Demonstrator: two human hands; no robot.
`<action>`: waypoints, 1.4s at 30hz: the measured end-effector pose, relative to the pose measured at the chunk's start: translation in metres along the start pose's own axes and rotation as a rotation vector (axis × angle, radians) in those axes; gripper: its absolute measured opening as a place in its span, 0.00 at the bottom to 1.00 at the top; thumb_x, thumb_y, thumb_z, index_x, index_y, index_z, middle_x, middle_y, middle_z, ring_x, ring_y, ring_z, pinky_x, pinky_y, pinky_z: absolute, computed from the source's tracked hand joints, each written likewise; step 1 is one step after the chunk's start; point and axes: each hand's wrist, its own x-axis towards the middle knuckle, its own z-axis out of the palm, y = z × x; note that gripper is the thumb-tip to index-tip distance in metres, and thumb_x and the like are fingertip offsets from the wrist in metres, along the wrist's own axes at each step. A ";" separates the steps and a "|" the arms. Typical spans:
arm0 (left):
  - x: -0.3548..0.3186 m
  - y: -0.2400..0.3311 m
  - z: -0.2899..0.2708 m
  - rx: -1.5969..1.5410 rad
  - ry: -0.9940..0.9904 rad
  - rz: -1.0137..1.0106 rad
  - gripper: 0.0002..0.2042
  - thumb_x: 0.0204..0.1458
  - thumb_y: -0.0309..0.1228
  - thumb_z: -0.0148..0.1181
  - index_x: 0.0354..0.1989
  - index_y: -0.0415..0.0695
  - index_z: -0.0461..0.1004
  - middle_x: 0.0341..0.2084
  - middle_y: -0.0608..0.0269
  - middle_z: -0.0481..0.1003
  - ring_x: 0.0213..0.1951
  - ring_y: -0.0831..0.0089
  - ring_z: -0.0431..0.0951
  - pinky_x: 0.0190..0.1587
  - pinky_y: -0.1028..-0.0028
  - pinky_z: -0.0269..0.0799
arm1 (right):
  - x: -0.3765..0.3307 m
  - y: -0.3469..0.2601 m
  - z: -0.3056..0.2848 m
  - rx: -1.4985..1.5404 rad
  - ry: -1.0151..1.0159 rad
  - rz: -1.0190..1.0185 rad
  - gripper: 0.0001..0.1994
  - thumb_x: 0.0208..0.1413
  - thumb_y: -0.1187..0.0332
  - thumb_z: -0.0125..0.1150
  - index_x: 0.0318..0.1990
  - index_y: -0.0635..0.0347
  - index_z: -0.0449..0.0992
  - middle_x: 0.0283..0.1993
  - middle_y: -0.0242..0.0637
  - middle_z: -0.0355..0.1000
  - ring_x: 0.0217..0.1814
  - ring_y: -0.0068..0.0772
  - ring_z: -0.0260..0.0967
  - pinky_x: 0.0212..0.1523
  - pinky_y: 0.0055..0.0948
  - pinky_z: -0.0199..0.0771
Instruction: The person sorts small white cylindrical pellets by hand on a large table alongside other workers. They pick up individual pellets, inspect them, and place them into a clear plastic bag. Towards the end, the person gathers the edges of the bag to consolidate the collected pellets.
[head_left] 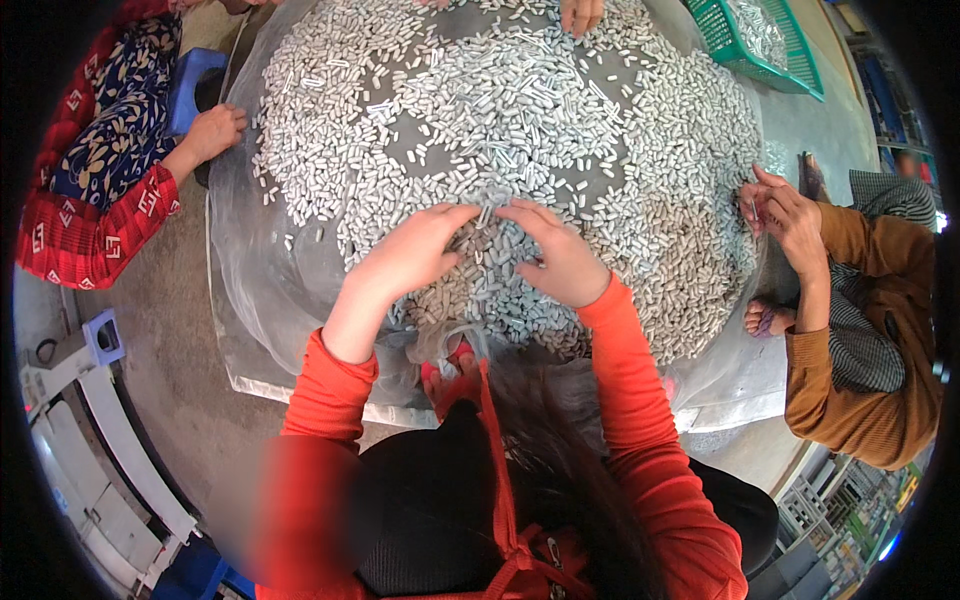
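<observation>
Covering clear sheeting: silvery pieces | left hand, right hand: thumbs and fingers apart | floor, perhaps concrete | green basket

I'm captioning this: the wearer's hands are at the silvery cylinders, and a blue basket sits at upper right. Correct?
The basket is green, not blue, as the head view shows; the left hand and right hand are at the silvery cylinders.

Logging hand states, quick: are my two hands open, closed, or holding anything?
Left hand: open, fingers curved over small silvery metallic-looking cylinders; grip unclear.
Right hand: open, thumb apart, over the same cylinders; grip unclear.
</observation>
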 end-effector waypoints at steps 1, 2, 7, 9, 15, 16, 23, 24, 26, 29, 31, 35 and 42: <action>-0.003 0.000 -0.003 -0.011 0.008 0.022 0.26 0.38 0.20 0.58 0.51 0.40 0.63 0.44 0.46 0.68 0.45 0.52 0.69 0.47 0.64 0.66 | -0.002 0.007 -0.004 -0.049 0.002 -0.022 0.25 0.38 0.79 0.56 0.50 0.57 0.66 0.51 0.44 0.65 0.52 0.45 0.63 0.51 0.33 0.64; -0.007 0.001 -0.007 -0.046 0.003 0.005 0.20 0.40 0.21 0.57 0.46 0.40 0.68 0.41 0.49 0.71 0.45 0.53 0.70 0.47 0.65 0.66 | -0.002 0.016 -0.009 -0.099 0.003 -0.043 0.24 0.39 0.79 0.56 0.49 0.56 0.67 0.50 0.43 0.66 0.52 0.44 0.63 0.50 0.33 0.65; -0.015 -0.011 -0.013 0.003 0.081 -0.132 0.11 0.42 0.23 0.57 0.38 0.40 0.73 0.34 0.55 0.74 0.39 0.58 0.74 0.43 0.68 0.68 | 0.017 0.021 -0.010 -0.277 0.067 0.069 0.14 0.43 0.78 0.55 0.41 0.56 0.73 0.41 0.41 0.69 0.42 0.43 0.67 0.42 0.34 0.68; -0.011 -0.008 -0.012 0.097 0.171 -0.138 0.09 0.43 0.24 0.57 0.36 0.39 0.73 0.31 0.54 0.74 0.37 0.57 0.74 0.41 0.67 0.68 | 0.029 0.020 0.003 -0.241 0.159 -0.045 0.10 0.44 0.75 0.55 0.37 0.56 0.74 0.36 0.41 0.69 0.39 0.44 0.68 0.41 0.36 0.68; 0.000 -0.017 0.039 0.166 0.320 -0.230 0.08 0.43 0.26 0.59 0.32 0.39 0.73 0.26 0.52 0.72 0.33 0.57 0.73 0.35 0.67 0.69 | 0.061 0.018 0.040 -0.563 0.050 0.160 0.06 0.44 0.73 0.57 0.32 0.58 0.75 0.33 0.41 0.69 0.36 0.44 0.69 0.38 0.38 0.69; 0.000 -0.018 0.040 0.185 0.332 -0.161 0.10 0.41 0.27 0.60 0.33 0.39 0.72 0.26 0.53 0.72 0.31 0.58 0.73 0.34 0.68 0.69 | 0.060 0.021 0.040 -0.529 0.038 0.130 0.05 0.43 0.74 0.56 0.31 0.58 0.75 0.33 0.41 0.69 0.35 0.45 0.69 0.38 0.38 0.69; -0.006 -0.035 0.017 -0.207 0.119 -0.282 0.10 0.45 0.25 0.58 0.37 0.36 0.70 0.24 0.63 0.72 0.28 0.76 0.71 0.34 0.78 0.66 | 0.038 0.041 0.021 0.129 0.244 0.128 0.08 0.43 0.78 0.52 0.32 0.59 0.73 0.33 0.43 0.68 0.31 0.43 0.69 0.35 0.36 0.70; -0.008 -0.041 0.018 -0.347 0.142 -0.298 0.09 0.46 0.25 0.58 0.37 0.36 0.71 0.24 0.66 0.72 0.28 0.79 0.69 0.34 0.79 0.65 | 0.036 0.043 0.014 0.293 0.309 0.188 0.09 0.43 0.78 0.52 0.33 0.58 0.73 0.33 0.43 0.67 0.31 0.42 0.69 0.34 0.35 0.70; -0.009 -0.052 0.022 -0.574 0.276 -0.231 0.10 0.47 0.28 0.58 0.38 0.38 0.72 0.23 0.71 0.70 0.26 0.85 0.65 0.30 0.81 0.64 | 0.036 0.059 0.003 0.252 0.411 0.189 0.12 0.43 0.78 0.52 0.37 0.56 0.72 0.34 0.44 0.64 0.33 0.37 0.68 0.34 0.32 0.69; -0.008 -0.053 0.018 -0.499 0.379 -0.287 0.08 0.48 0.24 0.57 0.38 0.38 0.72 0.27 0.71 0.71 0.31 0.85 0.67 0.36 0.82 0.64 | 0.030 0.050 -0.005 -0.116 0.256 0.196 0.11 0.44 0.77 0.53 0.37 0.55 0.73 0.35 0.44 0.64 0.36 0.37 0.66 0.37 0.31 0.69; -0.006 -0.045 0.011 -0.892 0.315 -0.302 0.08 0.51 0.28 0.53 0.37 0.39 0.70 0.30 0.67 0.71 0.33 0.80 0.70 0.38 0.79 0.67 | 0.033 0.070 0.008 -0.198 0.207 0.133 0.11 0.44 0.73 0.56 0.38 0.54 0.73 0.35 0.44 0.64 0.40 0.42 0.66 0.42 0.35 0.69; 0.007 -0.042 0.007 -1.416 0.240 -0.214 0.09 0.54 0.33 0.47 0.38 0.42 0.67 0.31 0.64 0.70 0.35 0.73 0.73 0.39 0.74 0.70 | 0.041 0.060 0.015 -0.384 0.122 0.236 0.07 0.45 0.69 0.57 0.34 0.55 0.74 0.37 0.46 0.66 0.41 0.47 0.67 0.44 0.39 0.68; 0.070 -0.065 0.025 -0.044 0.342 -0.410 0.19 0.45 0.44 0.57 0.29 0.36 0.73 0.28 0.47 0.74 0.33 0.55 0.76 0.38 0.64 0.70 | 0.046 0.062 0.022 -0.388 0.247 0.166 0.04 0.41 0.70 0.61 0.25 0.59 0.73 0.31 0.43 0.68 0.34 0.45 0.68 0.37 0.36 0.70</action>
